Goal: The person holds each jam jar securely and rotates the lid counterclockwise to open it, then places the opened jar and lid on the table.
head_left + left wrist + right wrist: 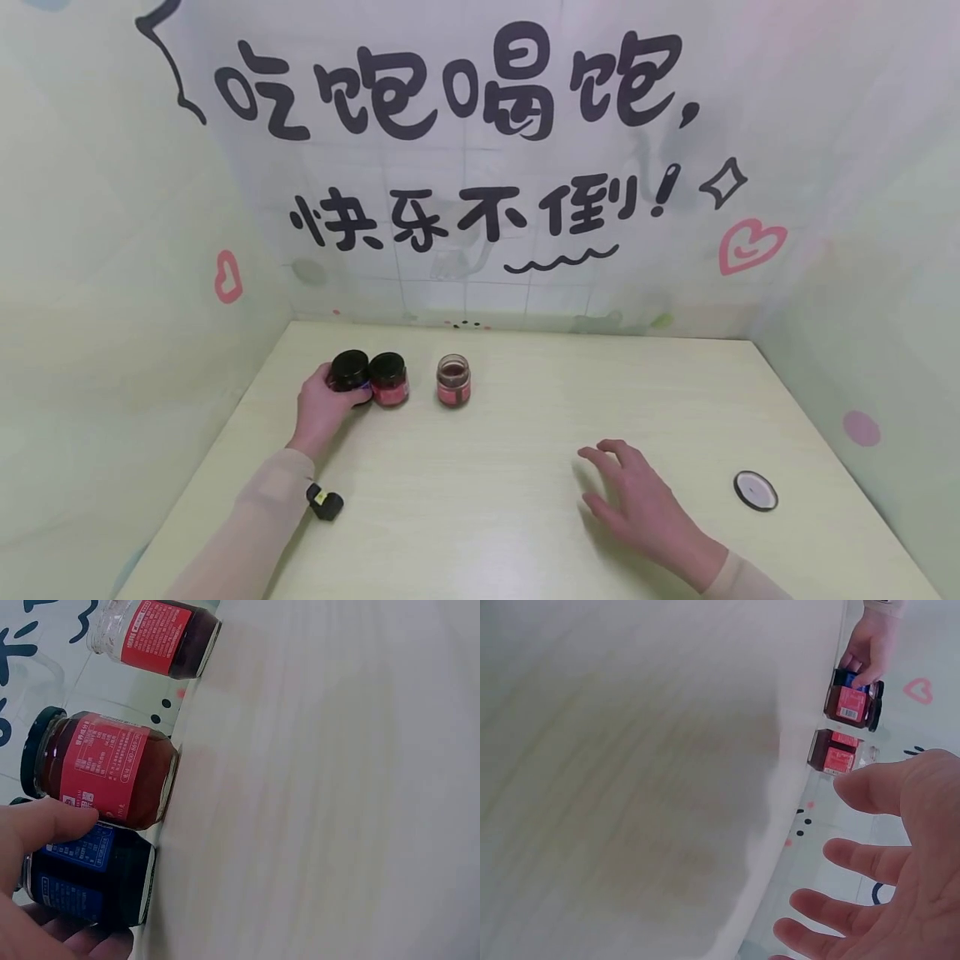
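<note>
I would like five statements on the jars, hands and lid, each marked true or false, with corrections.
1. The left hand holds the blue-labelled jar. True.
2. The right hand is empty, left of the loose lid. True.
3. The lidded red-labelled jar stands between the blue-labelled jar and the uncovered jar. True.
4. The loose lid lies nearer the left hand. False: nearer the right hand.
5. The uncovered jar is tipped over. False: it stands upright.

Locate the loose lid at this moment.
In the head view, the loose lid lies pale side up on the right part of the table, to the right of the right hand, near the right wall.
</note>
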Demonstrator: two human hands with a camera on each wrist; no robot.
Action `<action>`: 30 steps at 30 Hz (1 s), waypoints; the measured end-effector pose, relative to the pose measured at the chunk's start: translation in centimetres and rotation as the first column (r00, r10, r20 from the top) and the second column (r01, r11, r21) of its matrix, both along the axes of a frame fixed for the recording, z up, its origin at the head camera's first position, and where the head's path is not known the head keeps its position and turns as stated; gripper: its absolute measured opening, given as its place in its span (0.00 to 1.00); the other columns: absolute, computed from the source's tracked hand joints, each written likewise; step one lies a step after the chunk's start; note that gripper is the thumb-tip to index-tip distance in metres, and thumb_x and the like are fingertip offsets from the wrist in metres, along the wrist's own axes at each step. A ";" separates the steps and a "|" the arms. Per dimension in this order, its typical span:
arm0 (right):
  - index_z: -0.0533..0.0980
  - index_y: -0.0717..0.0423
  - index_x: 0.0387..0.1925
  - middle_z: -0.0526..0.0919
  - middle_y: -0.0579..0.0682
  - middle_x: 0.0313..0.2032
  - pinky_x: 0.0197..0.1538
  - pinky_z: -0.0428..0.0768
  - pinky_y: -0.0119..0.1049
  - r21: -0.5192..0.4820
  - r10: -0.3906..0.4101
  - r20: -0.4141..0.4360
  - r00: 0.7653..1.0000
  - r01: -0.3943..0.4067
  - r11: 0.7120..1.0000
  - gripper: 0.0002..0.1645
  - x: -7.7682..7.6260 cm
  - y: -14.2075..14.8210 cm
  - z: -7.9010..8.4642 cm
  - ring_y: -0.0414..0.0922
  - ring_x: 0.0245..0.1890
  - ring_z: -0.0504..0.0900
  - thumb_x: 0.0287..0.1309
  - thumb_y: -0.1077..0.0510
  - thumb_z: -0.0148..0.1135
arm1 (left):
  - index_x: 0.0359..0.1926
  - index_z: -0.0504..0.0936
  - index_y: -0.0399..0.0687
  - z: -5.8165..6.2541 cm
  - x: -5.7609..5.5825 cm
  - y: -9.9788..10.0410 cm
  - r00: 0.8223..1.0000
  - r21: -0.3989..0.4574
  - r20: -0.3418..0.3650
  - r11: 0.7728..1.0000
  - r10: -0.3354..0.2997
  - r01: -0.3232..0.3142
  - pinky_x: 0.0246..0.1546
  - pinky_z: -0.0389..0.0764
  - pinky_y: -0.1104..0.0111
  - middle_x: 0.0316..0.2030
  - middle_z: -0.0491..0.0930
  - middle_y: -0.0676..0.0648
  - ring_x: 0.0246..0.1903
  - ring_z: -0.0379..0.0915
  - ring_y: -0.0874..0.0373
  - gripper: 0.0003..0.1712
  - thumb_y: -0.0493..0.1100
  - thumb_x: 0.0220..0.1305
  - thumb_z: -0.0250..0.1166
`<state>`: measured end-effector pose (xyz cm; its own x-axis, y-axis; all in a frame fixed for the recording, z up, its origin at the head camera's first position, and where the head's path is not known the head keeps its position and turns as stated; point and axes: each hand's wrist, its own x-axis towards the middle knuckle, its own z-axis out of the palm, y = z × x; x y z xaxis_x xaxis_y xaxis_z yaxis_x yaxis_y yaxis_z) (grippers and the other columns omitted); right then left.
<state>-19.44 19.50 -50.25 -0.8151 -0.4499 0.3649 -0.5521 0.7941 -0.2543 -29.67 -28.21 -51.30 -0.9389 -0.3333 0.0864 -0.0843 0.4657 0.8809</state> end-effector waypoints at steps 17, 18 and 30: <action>0.75 0.49 0.62 0.73 0.54 0.57 0.47 0.80 0.50 -0.064 -0.005 -0.019 1.000 0.004 0.998 0.32 -0.7 -0.3 0.7 0.53 0.55 0.76 0.56 0.52 0.73 | 0.60 0.74 0.37 0.5 0.7 -0.1 0.999 0.004 0.019 0.999 0.038 -0.038 0.64 0.67 0.48 0.59 0.78 0.35 0.61 0.71 0.41 0.37 0.45 0.52 0.79; 0.75 0.49 0.62 0.73 0.54 0.57 0.46 0.80 0.50 -0.069 -0.004 -0.021 1.000 0.003 0.998 0.32 -0.7 -0.4 0.8 0.53 0.54 0.76 0.56 0.52 0.73 | 0.60 0.74 0.37 0.5 0.7 -0.1 0.999 0.003 0.017 0.999 0.038 -0.038 0.64 0.67 0.48 0.59 0.78 0.35 0.61 0.71 0.41 0.37 0.45 0.52 0.79; 0.74 0.50 0.64 0.74 0.53 0.57 0.48 0.79 0.51 -0.130 -0.005 -0.038 0.999 0.000 0.992 0.32 -1.1 -1.0 1.5 0.52 0.53 0.77 0.58 0.54 0.72 | 0.59 0.75 0.39 2.9 2.4 0.9 0.997 0.020 -0.019 0.997 0.070 -0.070 0.65 0.66 0.49 0.58 0.79 0.37 0.61 0.72 0.43 0.36 0.45 0.51 0.80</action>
